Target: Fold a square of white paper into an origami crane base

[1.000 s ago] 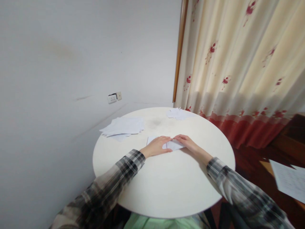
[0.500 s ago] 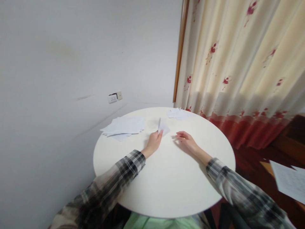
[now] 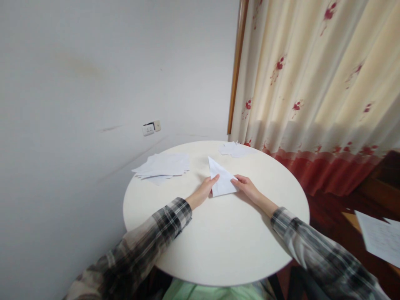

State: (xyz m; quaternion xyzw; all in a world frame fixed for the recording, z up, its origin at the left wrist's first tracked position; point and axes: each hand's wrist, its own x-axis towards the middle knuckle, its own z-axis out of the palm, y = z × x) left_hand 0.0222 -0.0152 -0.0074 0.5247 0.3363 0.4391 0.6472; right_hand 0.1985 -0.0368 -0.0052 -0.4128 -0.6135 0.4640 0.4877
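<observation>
Two hands (image 3: 205,188) pinch opposite sides of a white, sharp-tipped, roughly triangular folded paper (image 3: 223,183).

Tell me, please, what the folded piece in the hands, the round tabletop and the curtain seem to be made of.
Folded piece: probably paper, matte white, with thin, straight edges.
Round tabletop: perhaps laminate or painted board; smooth and off-white, with no visible grain.
Curtain: apparently matte fabric, hanging in soft folds; the fibre is unclear.
</observation>
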